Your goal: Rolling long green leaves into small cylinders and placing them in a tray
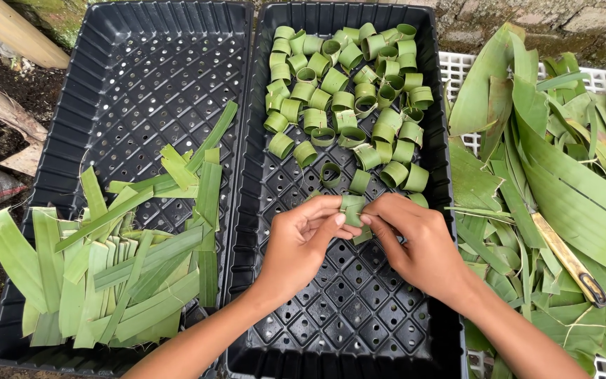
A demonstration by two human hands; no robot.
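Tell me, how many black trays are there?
2. One black tray sits on the left with cut leaf strips; the other black tray lies under both hands with leaf rings.

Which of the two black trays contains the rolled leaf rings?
The right black tray, under both hands, contains the rolled leaf rings. The left black tray holds only flat leaf strips.

Two black perforated trays (135,77) sit side by side on the ground (a white crate (461,70) beside them).
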